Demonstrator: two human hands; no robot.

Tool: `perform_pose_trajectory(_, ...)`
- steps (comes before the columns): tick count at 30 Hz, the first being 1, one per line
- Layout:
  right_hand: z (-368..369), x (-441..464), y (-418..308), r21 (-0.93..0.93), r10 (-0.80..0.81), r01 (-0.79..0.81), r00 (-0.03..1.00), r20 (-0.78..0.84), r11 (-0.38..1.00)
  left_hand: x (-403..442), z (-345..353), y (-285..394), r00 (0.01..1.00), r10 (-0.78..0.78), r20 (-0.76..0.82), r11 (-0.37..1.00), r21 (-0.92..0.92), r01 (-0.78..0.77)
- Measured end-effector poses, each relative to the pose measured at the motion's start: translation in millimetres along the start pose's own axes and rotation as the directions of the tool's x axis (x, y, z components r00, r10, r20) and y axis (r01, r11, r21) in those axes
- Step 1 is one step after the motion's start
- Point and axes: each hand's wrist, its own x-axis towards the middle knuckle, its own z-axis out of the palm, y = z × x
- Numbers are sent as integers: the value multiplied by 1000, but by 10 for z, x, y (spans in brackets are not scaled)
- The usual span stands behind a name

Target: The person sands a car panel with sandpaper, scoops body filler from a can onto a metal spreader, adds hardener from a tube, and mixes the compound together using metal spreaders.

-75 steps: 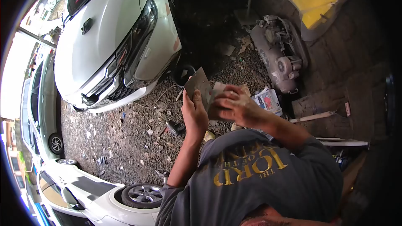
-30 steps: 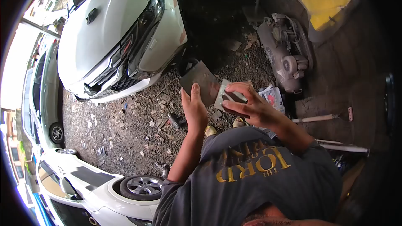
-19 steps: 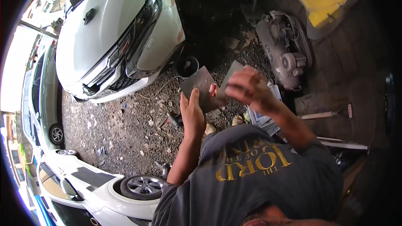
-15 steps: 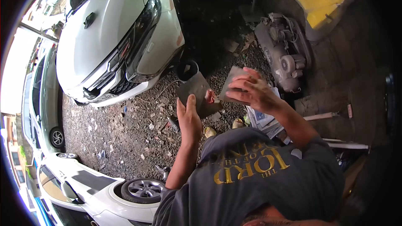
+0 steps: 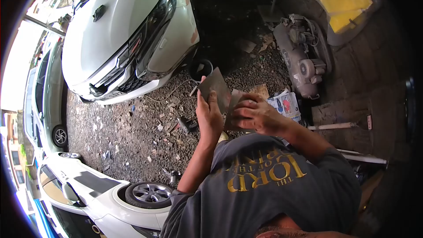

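My left hand (image 5: 209, 113) is closed around a thin, grey, flat square plate (image 5: 216, 84), thumb lying on its face. Close on the right, my right hand (image 5: 259, 117) grips a second thin grey plate (image 5: 234, 100), its fingers bent across that plate's surface. The two plates are nearly edge to edge in front of my chest; whether they touch, I cannot tell. A reddish smear seen on the left plate earlier is mostly hidden from this angle.
A white car (image 5: 110, 31) stands ahead on gravel, a black bucket (image 5: 202, 69) by its bumper. A power drill (image 5: 187, 125) lies near my left arm. To the right are a dusty compressor (image 5: 302, 57), printed paper (image 5: 286, 106) and a wooden handle (image 5: 337, 126).
My right hand has moved left and down, bringing its plate close to the other one. My left hand and plate have shifted slightly right, the plate tilting more upright.
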Motion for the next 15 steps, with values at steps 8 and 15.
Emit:
perform_pose_trajectory(8,-182,112,-40,111,77,-52,967,-243,993,-20,-172,-230,966,226,128,788,559,-258)
perform_pose_trajectory(15,-54,-326,695,-242,201,-244,961,-188,939,-17,-35,6,937,-342,76,800,-499,333)
